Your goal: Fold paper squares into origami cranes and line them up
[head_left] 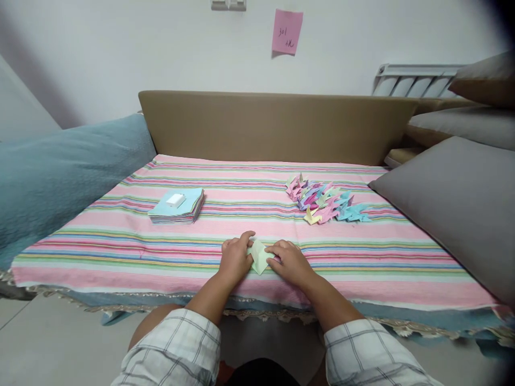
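The pale green paper (pixel 260 257), partly folded into a pointed shape, lies on the striped cloth (pixel 241 187). It should be very light and thin, easily creased or torn; its side corners look the best places to pinch, gently. The paper sits between the two grips: the left hand (pixel 235 261) holds its left edge, one finger raised, and the right hand (pixel 293 264) pinches its right corner between thumb and fingers. Beyond the paper to the left is a stack of paper squares (pixel 193 197) with a small white object (pixel 176 200) on top; beyond it to the right, a cluster of colorful folded paper shapes (pixel 330 202).
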Tool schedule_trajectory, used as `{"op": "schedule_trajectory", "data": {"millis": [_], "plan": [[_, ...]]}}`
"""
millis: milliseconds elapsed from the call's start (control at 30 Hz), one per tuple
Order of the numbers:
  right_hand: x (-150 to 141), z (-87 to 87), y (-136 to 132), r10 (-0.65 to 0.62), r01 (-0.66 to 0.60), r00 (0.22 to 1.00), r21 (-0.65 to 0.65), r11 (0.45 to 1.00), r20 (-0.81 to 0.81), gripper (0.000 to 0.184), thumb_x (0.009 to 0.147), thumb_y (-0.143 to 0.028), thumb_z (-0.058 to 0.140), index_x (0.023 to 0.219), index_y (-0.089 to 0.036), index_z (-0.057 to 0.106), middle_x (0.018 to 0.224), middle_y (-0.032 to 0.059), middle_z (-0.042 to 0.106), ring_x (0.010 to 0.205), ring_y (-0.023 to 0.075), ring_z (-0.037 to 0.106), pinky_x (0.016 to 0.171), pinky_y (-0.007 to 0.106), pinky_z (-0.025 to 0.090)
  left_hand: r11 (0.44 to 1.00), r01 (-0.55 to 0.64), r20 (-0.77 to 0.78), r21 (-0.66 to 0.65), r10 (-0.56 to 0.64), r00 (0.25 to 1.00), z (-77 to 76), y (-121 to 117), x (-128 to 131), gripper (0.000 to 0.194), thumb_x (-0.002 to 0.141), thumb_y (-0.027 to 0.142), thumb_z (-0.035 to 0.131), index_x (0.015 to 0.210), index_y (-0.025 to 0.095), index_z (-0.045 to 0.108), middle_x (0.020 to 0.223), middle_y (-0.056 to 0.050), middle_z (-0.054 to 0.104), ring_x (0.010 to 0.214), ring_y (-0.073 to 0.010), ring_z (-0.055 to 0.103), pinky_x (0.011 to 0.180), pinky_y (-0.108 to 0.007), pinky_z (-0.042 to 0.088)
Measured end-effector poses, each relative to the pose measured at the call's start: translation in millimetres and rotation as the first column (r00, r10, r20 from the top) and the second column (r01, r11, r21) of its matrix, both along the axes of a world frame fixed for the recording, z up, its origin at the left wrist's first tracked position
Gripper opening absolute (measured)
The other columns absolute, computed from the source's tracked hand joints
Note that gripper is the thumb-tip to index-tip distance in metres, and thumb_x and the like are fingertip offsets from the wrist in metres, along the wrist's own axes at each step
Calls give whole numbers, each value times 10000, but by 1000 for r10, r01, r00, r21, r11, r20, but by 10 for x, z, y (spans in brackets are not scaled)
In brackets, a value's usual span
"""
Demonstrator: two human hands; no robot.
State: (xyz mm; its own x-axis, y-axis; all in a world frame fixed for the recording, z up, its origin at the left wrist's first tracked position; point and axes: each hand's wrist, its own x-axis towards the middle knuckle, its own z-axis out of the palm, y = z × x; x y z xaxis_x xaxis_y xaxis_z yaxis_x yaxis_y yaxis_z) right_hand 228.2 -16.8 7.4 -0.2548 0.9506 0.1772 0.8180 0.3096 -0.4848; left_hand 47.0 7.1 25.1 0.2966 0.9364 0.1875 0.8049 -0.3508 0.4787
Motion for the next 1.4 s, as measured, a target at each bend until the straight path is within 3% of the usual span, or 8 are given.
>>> {"op": "schedule_trajectory", "data": {"millis": [233, 400, 633, 833, 1167, 1300, 1400], "plan": [[-45, 0, -20, 5, -6, 1000, 8, 1000, 17, 307, 835, -299, 567, 1130, -235, 624, 1023, 62, 613, 989, 220, 519, 871, 365, 346, 1000, 2, -15, -28, -3, 1000, -36, 8, 5, 540, 730, 83, 491, 1237, 251, 413, 852, 22, 680, 838, -199, 620, 849, -347, 336], [-62, -8, -25, 8, -8, 999, 14, 1000, 38, 310, 835, -299, 573, 1137, -242, 619, 1031, 63, 611, 1001, 224, 518, 867, 367, 344, 998, -12, 14, -59, 13, 1000, -17, 15, -1, 523, 718, 96, 514, 1208, 240, 400, 862, 20, 677, 853, -204, 615, 855, -341, 338], [-48, 9, -25, 28, -28, 999, 5, 1000, 38, 333, 825, -311, 583, 1150, -246, 611, 1026, 59, 605, 993, 219, 514, 863, 361, 346, 994, -59, 53, -92, 64, 997, 58, 3, 10, 250, 678, 153, 569, 897, 223, 472, 703, 47, 607, 693, -156, 579, 729, -272, 374], [-36, 18, -17, 34, -34, 999, -17, 999, 20, 363, 815, -310, 589, 1172, -247, 597, 1046, 65, 605, 1009, 223, 512, 871, 366, 351, 992, 12, 48, -124, -7, 999, 101, 4, 3, 40, 707, 237, 573, 694, 203, 590, 646, 41, 586, 665, -134, 545, 696, -251, 368], [-22, 18, -8, 46, -46, 999, -17, 999, -1, 345, 814, -286, 589, 1156, -239, 602, 1021, 62, 616, 995, 211, 521, 860, 349, 363, 970, 203, 56, -134, -197, 979, 118, -4, -47, 158, 764, 223, 539, 806, 240, 690, 955, 12, 685, 953, -166, 583, 872, -293, 378], [-28, 25, -12, 38, -38, 999, -24, 999, 9, 349, 816, -290, 588, 1162, -247, 597, 1010, 56, 609, 991, 209, 517, 854, 346, 361, 970, 209, 52, -125, -204, 978, 119, 1, -88, 175, 755, 234, 567, 876, 254, 691, 1165, -13, 614, 1099, -193, 538, 957, -334, 362], [-31, 26, -13, 34, -34, 999, -23, 999, 11, 344, 820, -295, 581, 1160, -248, 599, 1013, 57, 603, 989, 210, 514, 852, 349, 360, 963, 225, 53, -148, -219, 974, 132, 3, -128, 263, 740, 401, 630, 953, 253, 677, 1350, -56, 481, 1227, -253, 452, 1018, -393, 323]]}}
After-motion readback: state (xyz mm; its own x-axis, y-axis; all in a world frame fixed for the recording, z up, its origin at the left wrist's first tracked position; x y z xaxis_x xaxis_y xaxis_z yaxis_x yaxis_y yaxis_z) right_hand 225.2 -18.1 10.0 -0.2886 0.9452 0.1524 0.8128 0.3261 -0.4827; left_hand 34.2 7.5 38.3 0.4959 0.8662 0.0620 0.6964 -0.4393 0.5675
